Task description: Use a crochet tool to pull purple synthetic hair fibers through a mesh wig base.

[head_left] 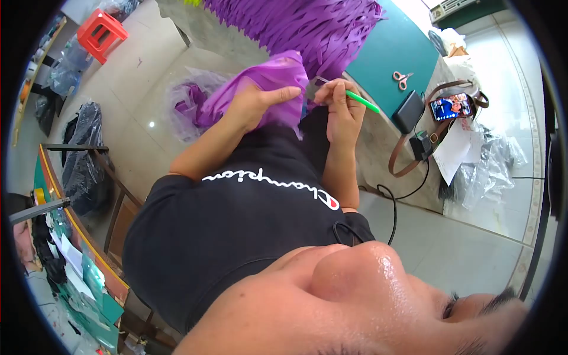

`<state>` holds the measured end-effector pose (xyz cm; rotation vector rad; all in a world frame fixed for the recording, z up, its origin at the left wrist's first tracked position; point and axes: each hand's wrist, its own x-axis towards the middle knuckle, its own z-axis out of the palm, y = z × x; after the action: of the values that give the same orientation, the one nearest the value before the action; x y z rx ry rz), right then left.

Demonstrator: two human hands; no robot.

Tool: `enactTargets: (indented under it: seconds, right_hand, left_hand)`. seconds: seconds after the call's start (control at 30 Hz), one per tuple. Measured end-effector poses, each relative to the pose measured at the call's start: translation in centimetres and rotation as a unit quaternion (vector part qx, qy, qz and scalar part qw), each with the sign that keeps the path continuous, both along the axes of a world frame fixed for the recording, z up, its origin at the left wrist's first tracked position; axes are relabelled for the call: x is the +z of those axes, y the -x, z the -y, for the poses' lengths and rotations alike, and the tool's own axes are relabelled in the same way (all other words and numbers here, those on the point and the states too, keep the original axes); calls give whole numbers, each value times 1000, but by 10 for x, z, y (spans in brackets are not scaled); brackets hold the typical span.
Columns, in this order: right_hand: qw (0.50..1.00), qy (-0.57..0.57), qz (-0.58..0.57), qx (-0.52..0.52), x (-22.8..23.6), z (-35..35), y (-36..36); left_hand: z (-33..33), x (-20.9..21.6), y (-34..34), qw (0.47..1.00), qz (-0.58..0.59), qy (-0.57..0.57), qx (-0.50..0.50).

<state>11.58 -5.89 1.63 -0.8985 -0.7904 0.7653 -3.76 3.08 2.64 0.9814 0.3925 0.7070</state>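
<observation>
My left hand (251,102) is closed on a piece of shiny purple fabric (275,77), its thumb lying across the cloth. The fabric hangs over my lap, towards a clear plastic bag (177,112) with more purple material inside. Just right of the cloth, my right hand (344,109) grips a slim tool with a bright green handle (364,102). A thin metal tip points from its fingers towards the fabric edge; its exact kind is unclear. Beyond both hands, a heap of purple strips (296,26) covers the table.
On the table's green mat (378,59) lie pink-handled scissors (402,80). A black case (408,112), a lit phone (451,107), a brown strap (397,157) and plastic wrapping (491,165) sit to the right. A red stool (102,34) stands far left; a cluttered table (112,272) is near left.
</observation>
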Motion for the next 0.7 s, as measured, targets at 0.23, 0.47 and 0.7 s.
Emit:
enactTargets:
  seconds: [0.23,0.47,0.7]
  right_hand:
    - [998,35,15,-51,-10,-6,24]
    - [984,-78,-102,-124,-21,-16,15]
    - [996,40,-62,-51,2,-5,27]
  left_hand:
    - [11,-10,-9,995,-37,-90,23]
    - [12,-11,-9,993,-34,-109,18]
    - [13,-17,-7,985,-62,-154,49]
